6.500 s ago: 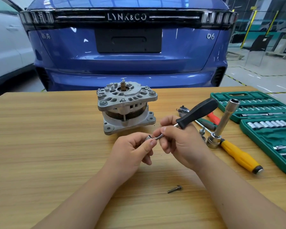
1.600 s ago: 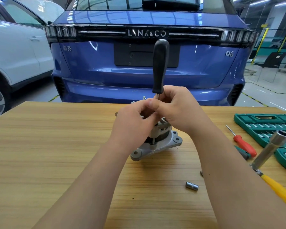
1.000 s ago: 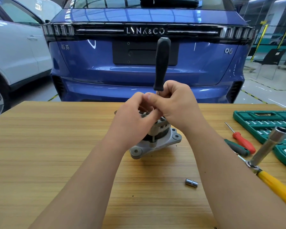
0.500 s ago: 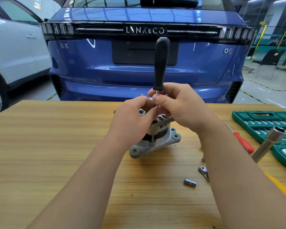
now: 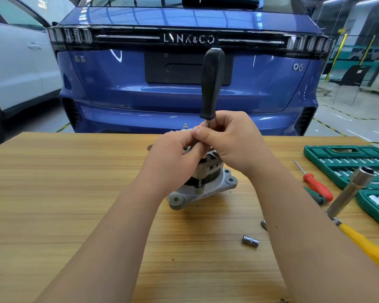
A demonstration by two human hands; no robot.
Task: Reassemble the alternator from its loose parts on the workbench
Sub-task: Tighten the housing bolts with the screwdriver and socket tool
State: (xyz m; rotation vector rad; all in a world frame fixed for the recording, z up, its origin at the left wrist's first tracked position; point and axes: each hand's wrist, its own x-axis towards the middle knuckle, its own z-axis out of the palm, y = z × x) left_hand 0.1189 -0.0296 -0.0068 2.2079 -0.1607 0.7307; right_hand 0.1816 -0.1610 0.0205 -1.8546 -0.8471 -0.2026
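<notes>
The grey alternator (image 5: 206,186) stands upright in the middle of the wooden workbench (image 5: 53,193), its top mostly hidden by my hands. A black-handled driver (image 5: 212,84) stands vertical over its top, the metal shaft running down between my fingers. My right hand (image 5: 230,141) pinches the shaft just under the handle. My left hand (image 5: 173,154) curls around the lower shaft and the alternator's top edge. What the driver's tip sits on is hidden.
A loose silver socket (image 5: 250,241) lies front right of the alternator. Further right are a red screwdriver (image 5: 315,184), a yellow-handled tool with a long socket (image 5: 350,193) and green socket cases (image 5: 346,158). A blue car (image 5: 184,84) stands behind the bench.
Earlier I fitted a piece on the driver in front of the alternator; now the driver stands on its top. Over the last second my right fingers shifted slightly around the shaft.
</notes>
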